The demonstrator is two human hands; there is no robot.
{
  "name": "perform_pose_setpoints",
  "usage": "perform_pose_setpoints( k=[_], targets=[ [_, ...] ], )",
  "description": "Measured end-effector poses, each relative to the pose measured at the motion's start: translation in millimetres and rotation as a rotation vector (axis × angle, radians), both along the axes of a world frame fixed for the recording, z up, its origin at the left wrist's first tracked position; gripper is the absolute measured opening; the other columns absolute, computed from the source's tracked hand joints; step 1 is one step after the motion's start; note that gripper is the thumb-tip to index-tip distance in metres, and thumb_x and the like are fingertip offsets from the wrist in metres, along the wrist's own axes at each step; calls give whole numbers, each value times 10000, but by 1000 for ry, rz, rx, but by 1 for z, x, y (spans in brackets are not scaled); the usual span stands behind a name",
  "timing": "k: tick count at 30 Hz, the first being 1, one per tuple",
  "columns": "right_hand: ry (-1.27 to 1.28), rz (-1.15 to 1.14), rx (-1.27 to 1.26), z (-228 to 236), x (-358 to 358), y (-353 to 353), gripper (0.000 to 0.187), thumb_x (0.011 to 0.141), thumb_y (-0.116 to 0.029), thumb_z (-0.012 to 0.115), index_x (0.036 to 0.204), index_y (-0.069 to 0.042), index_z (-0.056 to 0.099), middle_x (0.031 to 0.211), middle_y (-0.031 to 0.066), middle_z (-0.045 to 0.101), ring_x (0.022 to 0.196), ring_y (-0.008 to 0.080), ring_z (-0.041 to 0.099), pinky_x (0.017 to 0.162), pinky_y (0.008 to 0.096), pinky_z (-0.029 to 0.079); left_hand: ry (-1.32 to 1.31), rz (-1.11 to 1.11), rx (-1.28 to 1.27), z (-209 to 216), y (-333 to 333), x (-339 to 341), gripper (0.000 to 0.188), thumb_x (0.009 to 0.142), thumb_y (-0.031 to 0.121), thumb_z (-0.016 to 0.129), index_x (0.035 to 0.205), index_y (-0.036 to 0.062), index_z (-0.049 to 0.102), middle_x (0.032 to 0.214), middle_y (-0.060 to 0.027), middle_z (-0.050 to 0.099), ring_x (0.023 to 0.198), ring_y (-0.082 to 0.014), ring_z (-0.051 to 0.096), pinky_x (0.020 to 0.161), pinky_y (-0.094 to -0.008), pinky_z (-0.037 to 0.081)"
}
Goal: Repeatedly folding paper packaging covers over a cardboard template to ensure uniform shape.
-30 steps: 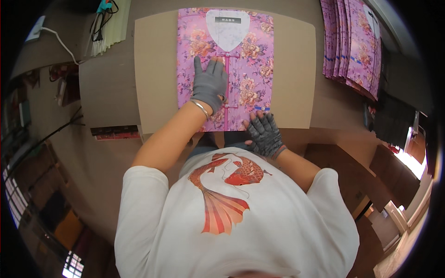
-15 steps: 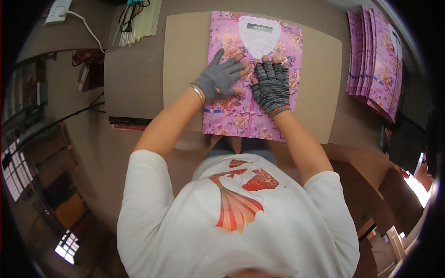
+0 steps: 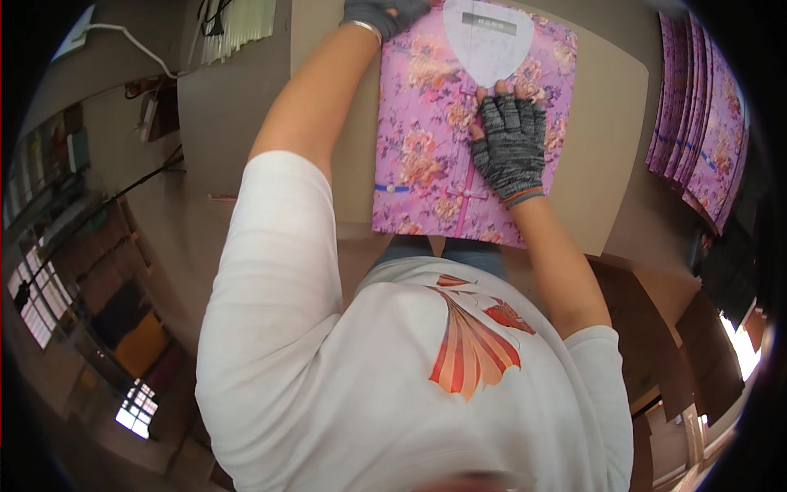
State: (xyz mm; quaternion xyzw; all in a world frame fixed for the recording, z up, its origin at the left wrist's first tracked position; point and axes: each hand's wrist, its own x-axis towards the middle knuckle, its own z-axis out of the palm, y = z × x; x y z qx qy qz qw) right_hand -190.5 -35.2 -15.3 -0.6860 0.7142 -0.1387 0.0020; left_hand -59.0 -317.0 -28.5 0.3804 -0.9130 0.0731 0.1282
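Note:
A flat purple packet (image 3: pixel 422 123) with a flower print and a white shield-shaped panel (image 3: pixel 492 53) lies in front of me on a tan board (image 3: pixel 611 107). My right hand (image 3: pixel 512 143), in a dark grey fingerless glove, rests palm down on the right half of the packet, its fingers stretched toward the panel. At the upper edge of the view is my left hand (image 3: pixel 387 16), in a plain grey glove, by the packet's far left corner. Its fingers are mostly cut off by the picture's edge.
A fanned stack of similar purple packets (image 3: pixel 697 115) sits at the far right. Pale strips (image 3: pixel 250 31) and a dark cable lie at the upper left, near a white cord (image 3: pixel 139 37). The table's grey surface (image 3: pixel 234 123) extends left of the board.
My left hand has moved from the packet's middle left up to its far edge. My right hand stays flat on the packet. The whole view has shifted a little.

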Motion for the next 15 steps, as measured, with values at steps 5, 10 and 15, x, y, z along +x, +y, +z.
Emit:
perform_pose_setpoints(
  k=[5, 10, 15],
  targets=[
    [90, -38, -36, -1, -2, 1, 539, 912, -365, 597, 1409, -167, 535, 1465, 138, 486, 1395, 353, 396, 1159, 592, 213, -296, -122, 184, 22, 180, 89, 935, 895, 700, 433, 1547, 51, 265, 1608, -193, 245, 1489, -332, 240, 1130, -693, 144],
    [170, -80, -120, 0, -2, 18, 527, 915, -413, 570, 1379, -165, 554, 1465, 138, 484, 1382, 376, 401, 1142, 599, 231, -47, -246, 458, 7, 316, 185, 984, 843, 672, 551, 1503, -17, 308, 1564, -260, 284, 1472, -389, 246, 1137, -672, 156],
    [183, -315, 155, 12, 11, 120, 645, 899, -502, 519, 1440, -153, 486, 1535, 168, 386, 1418, 441, 306, 1155, 616, 160, 12, -232, 412, 5, 334, 198, 944, 800, 568, 667, 1472, -23, 365, 1558, -248, 297, 1483, -370, 220, 1148, -643, 163]
  ],
)
